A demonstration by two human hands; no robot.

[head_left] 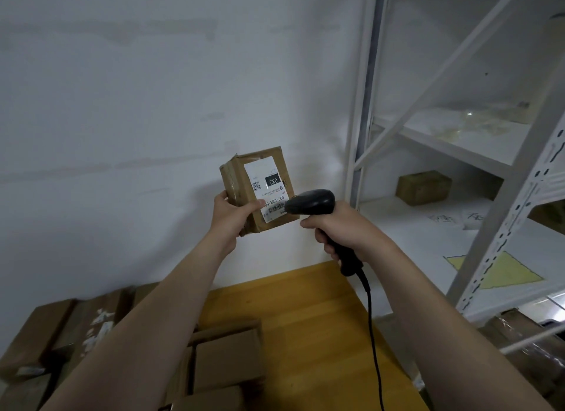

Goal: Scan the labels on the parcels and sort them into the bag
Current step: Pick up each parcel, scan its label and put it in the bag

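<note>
Your left forearm and right forearm reach out over the yellow table.

Left hand grips the small cardboard parcel by its lower corner, fingers wrapped behind and thumb pressed across the front. The parcel is held up in the air above the table's far edge, tilted, with its white shipping label facing you.

Right hand is wrapped round the grip of the black handheld scanner. Its nose sits just beside the barcode end of the label. My read: scan in progress, sorting not yet begun.

Risks:
- Your thumb tip lies on the label edge right next to the barcode. If it slides any further it covers bars and you get no read or a misread.
- The scanner head looks very close to the label and hides part of the barcode from this view. Too close or too steep an angle could fail the read. Back off a little if there's no beep.
- A one-corner grip on a tilted box is weak. A nudge from the scanner could twist it loose, and it would drop onto the table.
- The scanner cable hangs down across the table. It could snag on the stacked parcels on the table's left side when you swing away.
- No bag is in view, so I can't tell where it sits. You'll be turning blind, with the metal shelf rack close on the table's right.
</note>
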